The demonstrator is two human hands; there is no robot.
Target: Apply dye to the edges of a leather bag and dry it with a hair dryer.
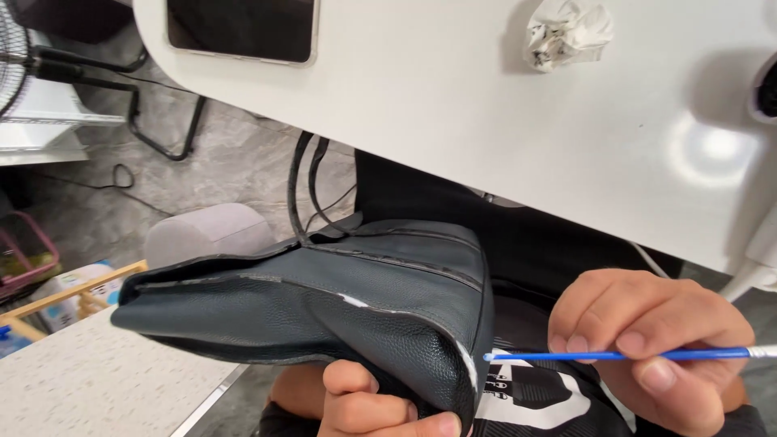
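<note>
Lying level, blue brush (623,354) is pinched in right hand (655,344) fingers, tip pointing left at dark leather bag (324,307), bag's corner gripped by left hand (380,405), its length running left-right.

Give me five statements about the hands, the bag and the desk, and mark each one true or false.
1. The right hand holds a thin blue brush. True.
2. The left hand grips the dark leather bag from below. True.
3. The bag lies flat on the white desk. False: it is held up below the desk's edge.
4. A crumpled piece of paper lies on the desk. True.
5. The phone lies on the floor. False: it lies on the desk, near its far edge.
</note>
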